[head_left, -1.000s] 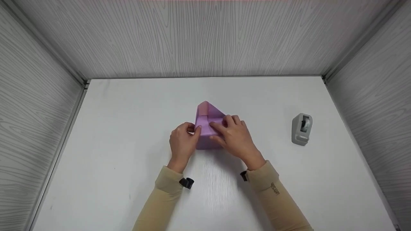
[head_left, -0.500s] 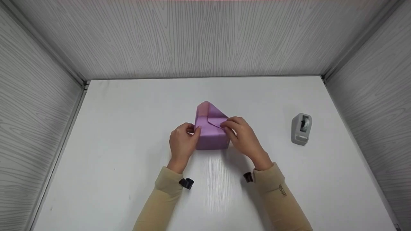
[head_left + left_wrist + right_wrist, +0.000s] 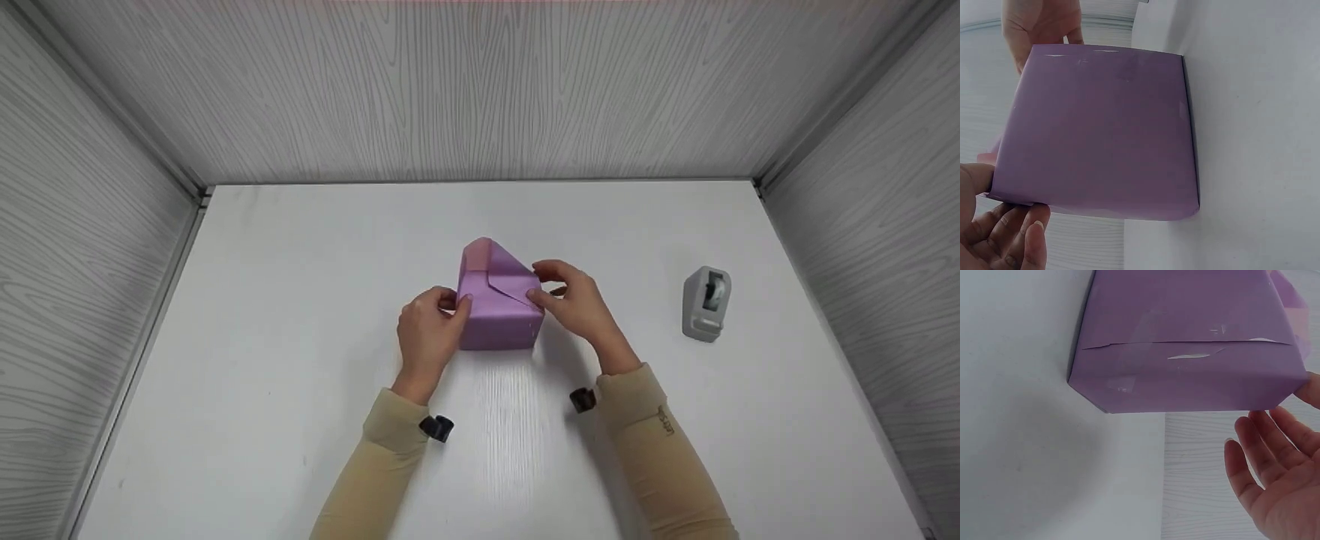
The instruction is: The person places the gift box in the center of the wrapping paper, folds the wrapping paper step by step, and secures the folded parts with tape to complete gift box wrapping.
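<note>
A purple paper-wrapped box [image 3: 499, 328] stands mid-table, its folded paper rising to a peak at the far end with a pink patch. A diagonal paper edge crosses its top. My left hand [image 3: 426, 334] holds its left edge, thumb on top and fingers down the side. At the right corner, my right hand [image 3: 586, 306] grips with the thumb on top and the other fingers behind the edge. The left wrist view shows the smooth front of the box [image 3: 1100, 129]. In the right wrist view, the side of the box [image 3: 1196, 382] has a seam, clear tape and small white tears.
A grey tape dispenser [image 3: 705, 304] stands on the white table [image 3: 262, 337] to the right of the box. Grey wood-grain panels [image 3: 480, 90] enclose the table at the back and both sides.
My right hand has moved from pressing the top of the box out to its right corner, uncovering the diagonal paper edge. The left hand has stayed in place.
</note>
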{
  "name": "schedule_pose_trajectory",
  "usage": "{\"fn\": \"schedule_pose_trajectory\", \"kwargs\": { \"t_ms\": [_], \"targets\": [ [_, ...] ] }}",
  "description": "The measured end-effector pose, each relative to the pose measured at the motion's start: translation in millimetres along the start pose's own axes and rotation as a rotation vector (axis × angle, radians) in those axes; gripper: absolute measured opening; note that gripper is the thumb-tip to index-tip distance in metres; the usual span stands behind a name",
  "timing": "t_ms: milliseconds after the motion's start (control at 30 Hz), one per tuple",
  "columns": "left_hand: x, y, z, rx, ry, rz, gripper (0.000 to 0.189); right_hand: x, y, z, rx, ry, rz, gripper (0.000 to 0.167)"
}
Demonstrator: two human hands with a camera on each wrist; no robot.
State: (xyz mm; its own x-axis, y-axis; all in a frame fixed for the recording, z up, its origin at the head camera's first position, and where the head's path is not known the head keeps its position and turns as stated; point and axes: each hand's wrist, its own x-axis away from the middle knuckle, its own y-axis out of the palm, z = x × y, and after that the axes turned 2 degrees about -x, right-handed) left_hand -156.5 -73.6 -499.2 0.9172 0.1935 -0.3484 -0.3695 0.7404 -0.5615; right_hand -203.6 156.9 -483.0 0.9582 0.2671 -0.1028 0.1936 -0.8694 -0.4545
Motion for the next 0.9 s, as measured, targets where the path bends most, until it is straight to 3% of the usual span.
{"fn": "schedule_pose_trajectory", "kwargs": {
  "t_ms": [300,667,900],
  "targets": [
    [0.1,-0.3,0.5,0.0,0.008,0.002,0.02,-18.1,2.8,0.8,0.003,-0.001,0.071,0.016],
    [0.0,-0.1,0.1,-0.001,-0.016,-0.004,0.021,-25.1,1.6,6.0,-0.135,0.061,0.045,0.01],
    [0.1,0.0,-0.3,0.001,-0.019,-0.005,0.02,-24.7,0.5,-2.9,-0.17,0.063,0.017,0.012]
  ]
}}
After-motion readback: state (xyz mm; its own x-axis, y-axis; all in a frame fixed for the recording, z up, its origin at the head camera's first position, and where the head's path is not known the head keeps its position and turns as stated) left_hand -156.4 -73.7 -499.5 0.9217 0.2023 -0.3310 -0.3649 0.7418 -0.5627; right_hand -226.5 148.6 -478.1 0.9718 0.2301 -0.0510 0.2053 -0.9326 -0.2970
